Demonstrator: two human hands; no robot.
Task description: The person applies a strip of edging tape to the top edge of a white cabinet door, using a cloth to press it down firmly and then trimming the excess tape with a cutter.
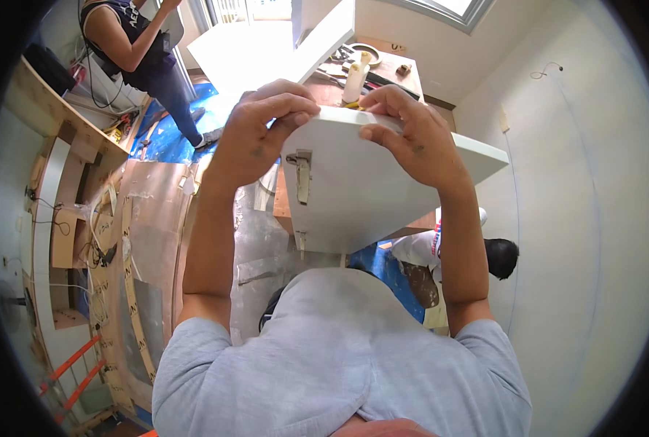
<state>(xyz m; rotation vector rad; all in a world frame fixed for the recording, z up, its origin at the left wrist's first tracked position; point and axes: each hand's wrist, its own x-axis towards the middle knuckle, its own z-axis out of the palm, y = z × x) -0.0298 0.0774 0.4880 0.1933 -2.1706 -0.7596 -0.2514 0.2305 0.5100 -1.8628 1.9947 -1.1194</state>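
A white cabinet door (361, 171) stands upright in front of my chest, its flat face toward me. Metal hinges, one at upper left (302, 176) and one lower down (302, 242), are fixed along its left side. My left hand (270, 131) is closed at the left end of the top edge, fingers and thumb pinching the corner. Farther right, my right hand (415, 138) grips the same edge, its thumb on the near face and its fingers over the top. Just beyond that edge stands a translucent squeeze bottle (355, 79) with a yellowish top.
Behind the door, a workbench (406, 81) carries tools and a tape roll (368, 53). More white panels (240, 52) rise at the back. A person (138, 62) stands at far left; another (419, 247) crouches at right. Orange bars (76, 364) and timber lie at lower left.
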